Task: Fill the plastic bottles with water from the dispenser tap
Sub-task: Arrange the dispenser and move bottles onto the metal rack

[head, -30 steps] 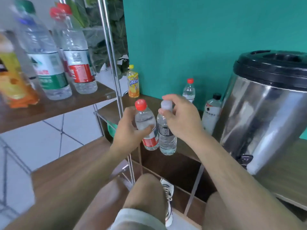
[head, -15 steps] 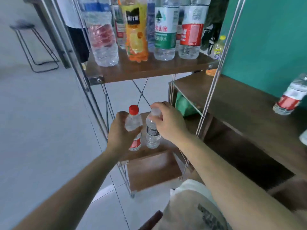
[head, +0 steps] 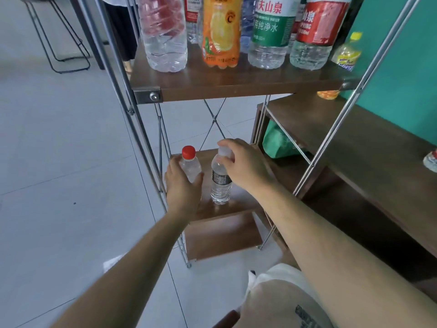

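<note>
Two small clear plastic bottles stand upright on a low wooden shelf [head: 238, 202] of a metal rack. My left hand [head: 183, 185] grips the body of the red-capped bottle [head: 190, 164]. My right hand [head: 246, 165] holds the white-capped bottle [head: 221, 185] by its cap and neck; that bottle has a dark label and its base rests on the shelf. The base of the red-capped bottle is hidden behind my left hand. The water dispenser is out of view.
An upper shelf [head: 236, 84] carries several large bottles, one orange [head: 221, 31]. Slanted metal rack posts [head: 132, 107] frame the shelves. A long wooden bench [head: 354, 147] runs along the teal wall at right, with a green bag [head: 276, 143] under it. A stool [head: 59, 36] stands far left.
The view swung left from the dispenser to the rack. Both hands carried the two bottles down to the low shelf, where they now stand.
</note>
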`<move>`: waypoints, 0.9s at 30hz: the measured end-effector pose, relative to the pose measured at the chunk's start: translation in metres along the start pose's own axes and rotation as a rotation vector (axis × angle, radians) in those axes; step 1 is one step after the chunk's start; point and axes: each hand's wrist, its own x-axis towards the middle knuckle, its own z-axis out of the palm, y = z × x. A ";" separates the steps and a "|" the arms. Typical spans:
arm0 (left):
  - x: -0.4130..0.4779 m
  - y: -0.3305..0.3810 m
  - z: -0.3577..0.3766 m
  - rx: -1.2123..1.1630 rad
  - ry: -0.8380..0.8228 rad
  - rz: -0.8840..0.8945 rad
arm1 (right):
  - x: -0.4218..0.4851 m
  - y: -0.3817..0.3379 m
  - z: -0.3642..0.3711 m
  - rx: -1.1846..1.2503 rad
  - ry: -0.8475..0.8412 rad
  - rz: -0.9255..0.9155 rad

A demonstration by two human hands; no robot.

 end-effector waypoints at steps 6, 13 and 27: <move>0.002 0.002 -0.001 0.025 -0.045 -0.044 | -0.004 -0.001 -0.006 -0.109 -0.090 -0.031; -0.019 0.039 -0.017 0.226 0.039 0.250 | -0.040 -0.009 -0.053 -0.112 -0.011 -0.026; -0.105 0.279 0.122 -0.074 -0.514 1.077 | -0.184 0.096 -0.291 -0.453 0.431 0.518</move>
